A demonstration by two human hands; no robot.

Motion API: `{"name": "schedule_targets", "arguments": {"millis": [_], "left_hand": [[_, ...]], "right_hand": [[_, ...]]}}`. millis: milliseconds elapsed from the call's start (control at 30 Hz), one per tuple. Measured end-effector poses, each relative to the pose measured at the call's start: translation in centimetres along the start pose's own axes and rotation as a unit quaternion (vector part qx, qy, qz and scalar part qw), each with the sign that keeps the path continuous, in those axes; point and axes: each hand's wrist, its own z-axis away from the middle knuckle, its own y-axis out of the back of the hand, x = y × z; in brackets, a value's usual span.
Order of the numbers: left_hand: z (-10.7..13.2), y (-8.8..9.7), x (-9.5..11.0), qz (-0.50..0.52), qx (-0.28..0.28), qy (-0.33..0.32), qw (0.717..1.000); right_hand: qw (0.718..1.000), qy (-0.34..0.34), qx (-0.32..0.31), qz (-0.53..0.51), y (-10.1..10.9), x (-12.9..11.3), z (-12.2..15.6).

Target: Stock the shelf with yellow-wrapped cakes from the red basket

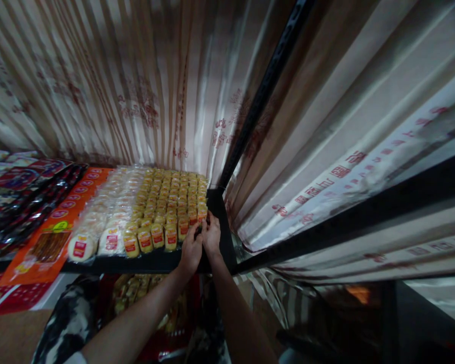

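Small yellow snack packs [170, 237] with red-and-orange labels stand in tight rows on a black shelf [151, 263]. My left hand [191, 248] is at the front right of these rows, its fingers curled and close to the front packs. Right beside it, my right hand [211, 235] reaches to the right end of the rows, fingers bent against the outermost packs. Both hands close around a snack pack [202, 215] at that corner, which their fingers partly hide. To the left lie white round cakes [81, 246] in clear wrappers.
Farther left are an orange snack bag [49, 247] and dark shiny packets [30, 202]. A black post [258, 101] rises at the shelf's back right corner. Pleated printed curtains [155, 91] hang behind and to the right. Below the shelf is a red crate [189, 313] of packs.
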Motion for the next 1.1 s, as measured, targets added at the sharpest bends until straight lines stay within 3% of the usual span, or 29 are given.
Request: {"name": "schedule_targets", "arguments": {"millis": [367, 567, 767, 933, 1100], "left_hand": [[-0.2, -0.7, 0.8, -0.019, -0.056, -0.008, 0.998], [-0.4, -0.9, 0.4, -0.004, -0.042, 0.004, 0.999], [0.2, -0.7, 0.4, -0.003, -0.019, -0.011, 1.000], [1.8, 0.0, 0.6, -0.041, -0.014, -0.019, 0.999], [5.6, 2.3, -0.2, -0.097, 0.009, -0.045, 0.994]], "right_hand": [[0.998, -0.037, -0.035, -0.045, -0.5, 0.8, 0.0], [0.996, -0.029, -0.044, -0.069, 0.0, 0.8, 0.0], [0.990, -0.052, -0.014, -0.129, 0.2, 0.2, 0.6], [0.994, -0.049, 0.017, -0.098, 1.3, -0.8, 1.9], [0.989, -0.067, 0.044, -0.126, 2.6, -3.5, 5.4]]}}
